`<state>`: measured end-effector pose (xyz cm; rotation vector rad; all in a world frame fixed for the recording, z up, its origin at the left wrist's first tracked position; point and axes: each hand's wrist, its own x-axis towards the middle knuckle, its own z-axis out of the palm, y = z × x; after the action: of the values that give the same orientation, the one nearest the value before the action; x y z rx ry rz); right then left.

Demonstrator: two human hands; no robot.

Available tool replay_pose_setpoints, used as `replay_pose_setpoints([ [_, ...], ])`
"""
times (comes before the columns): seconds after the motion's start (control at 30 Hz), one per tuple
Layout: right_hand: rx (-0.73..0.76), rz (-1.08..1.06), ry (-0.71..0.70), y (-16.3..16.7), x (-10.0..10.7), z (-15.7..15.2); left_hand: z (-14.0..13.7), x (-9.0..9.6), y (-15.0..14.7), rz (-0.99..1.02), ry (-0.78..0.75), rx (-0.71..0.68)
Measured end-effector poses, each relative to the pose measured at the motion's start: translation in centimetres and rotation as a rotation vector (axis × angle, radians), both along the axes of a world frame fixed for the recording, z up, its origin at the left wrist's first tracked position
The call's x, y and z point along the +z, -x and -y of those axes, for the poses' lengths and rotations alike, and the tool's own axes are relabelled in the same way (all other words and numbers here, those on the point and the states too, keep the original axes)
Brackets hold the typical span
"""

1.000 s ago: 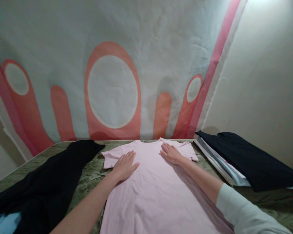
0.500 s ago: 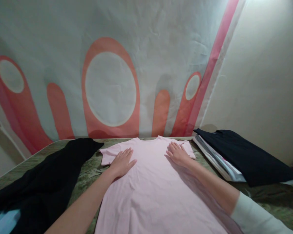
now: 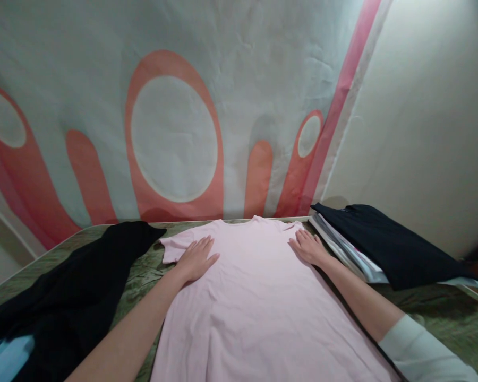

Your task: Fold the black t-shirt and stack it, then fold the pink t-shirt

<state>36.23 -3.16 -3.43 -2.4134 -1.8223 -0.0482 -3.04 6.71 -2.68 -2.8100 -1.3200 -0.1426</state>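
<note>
A pink short-sleeved T-shirt (image 3: 255, 286) lies spread on the table in front of me, its neckline toward the wall and its lower part running out of view at the bottom. My left hand (image 3: 196, 259) rests flat on its left shoulder area, fingers stretched out, beside the left sleeve. On the opposite side my right hand (image 3: 308, 247) lies flat over the right sleeve area, palm down, and covers part of it. Neither hand grips the cloth. Some wrinkles run through the shirt's lower left half.
Black clothing (image 3: 75, 286) lies loosely heaped at the left, with a light blue piece (image 3: 10, 358) at its near end. To the right is a stack of folded garments topped by a black one (image 3: 386, 241). Behind the green patterned table (image 3: 143, 289) stands a wall with a printed sheet (image 3: 239, 69).
My right hand has slid outward to the right, toward the sleeve's side. My left hand stays at about the same spot on the shirt. The view has shifted slightly.
</note>
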Motion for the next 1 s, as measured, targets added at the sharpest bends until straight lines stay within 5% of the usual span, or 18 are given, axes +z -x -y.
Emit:
replay_pose_setpoints([
  [0.3, 0.508, -0.071, 0.029, 7.6, 0.6, 3.7, -0.1, 0.1, 0.2, 0.002, 0.016, 0.001],
  [0.73, 0.176, 0.031, -0.031, 2.4, 0.0, 2.8, -0.2, 0.5, 0.3, -0.003, 0.018, -0.027],
  [1.0, 0.537, -0.064, 0.016, 7.3, 0.3, 5.1, 0.5, 1.4, 0.3, -0.008, 0.061, -0.043],
])
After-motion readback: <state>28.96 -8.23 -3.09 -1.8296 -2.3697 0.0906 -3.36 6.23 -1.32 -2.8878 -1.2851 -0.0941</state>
